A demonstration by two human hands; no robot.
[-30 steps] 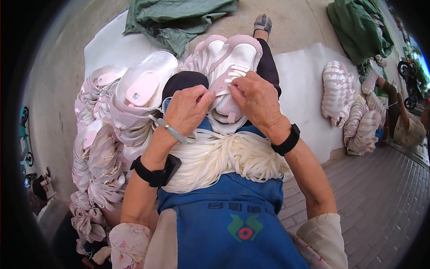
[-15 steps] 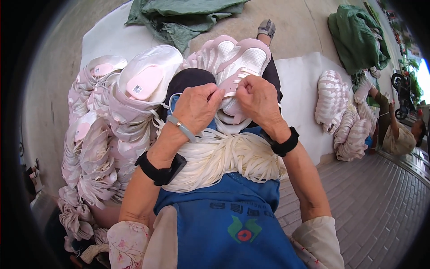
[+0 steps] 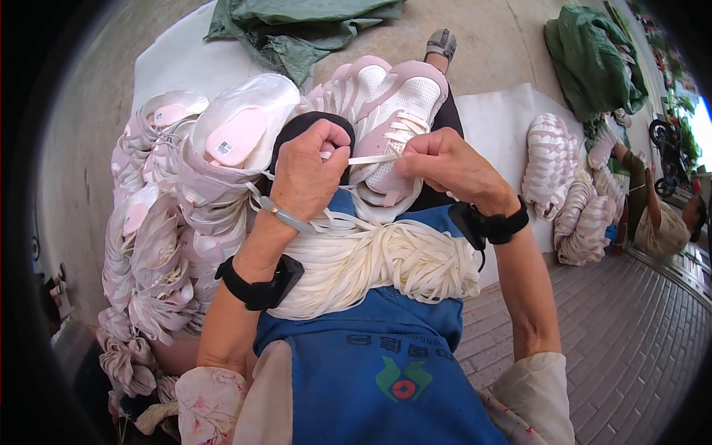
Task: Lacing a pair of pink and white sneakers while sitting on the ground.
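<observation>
A pink and white shoe upper lies over my lap, its toe pointing away from me, with a cream shoelace threaded through part of its eyelets. My left hand is closed in a pinch on the lace, left of the upper. Over the upper's right edge, my right hand pinches the same lace close to the eyelets. Between the two hands the lace runs nearly straight. A thick bundle of loose cream laces rests across the blue apron on my lap.
Stacked shoe uppers fill the left side, one holding a pink insole. More stacks lie on white sheeting at right, near a green sack. Green cloth lies ahead. Another person sits far right.
My hands have moved apart, the left one leftward and the right one rightward, with the lace now stretched between them. More lacing shows on the upper.
</observation>
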